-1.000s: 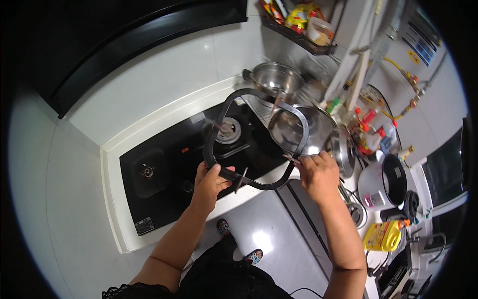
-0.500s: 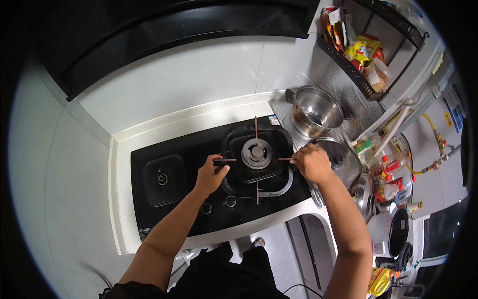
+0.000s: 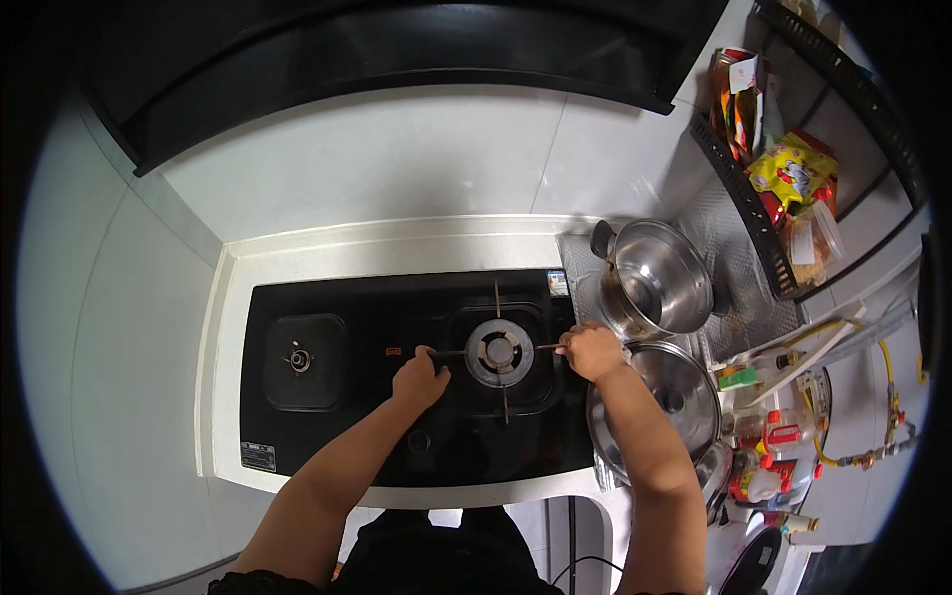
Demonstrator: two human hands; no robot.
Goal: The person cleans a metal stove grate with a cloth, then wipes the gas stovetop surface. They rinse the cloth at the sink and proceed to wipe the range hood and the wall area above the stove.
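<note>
A black pan support (image 3: 543, 347) with four reddish-brown prongs surrounds the round metal gas burner (image 3: 501, 352) on the black glass hob (image 3: 397, 302). My left hand (image 3: 420, 382) closes its fingers on the left prong. On the opposite side, my right hand (image 3: 592, 352) pinches the right prong. The inner ends of both prongs come close to the burner's rim. The support's dark ring hardly stands out from the black hob, so I cannot tell whether it rests fully on it.
A second burner (image 3: 299, 361), without a support, lies at left. Right of the hob stand a steel pot (image 3: 659, 278) and a glass lid (image 3: 650, 397), partly behind my right forearm. Bottles (image 3: 783, 428) and a black rack (image 3: 744, 203) with food packets are farther right. A black hood (image 3: 397, 50) overhangs the back.
The prongs now sit closer around the burner, and the support's ring, plainly visible before, blends into the hob. Both hands keep their hold. My view has shifted and turned a little.
</note>
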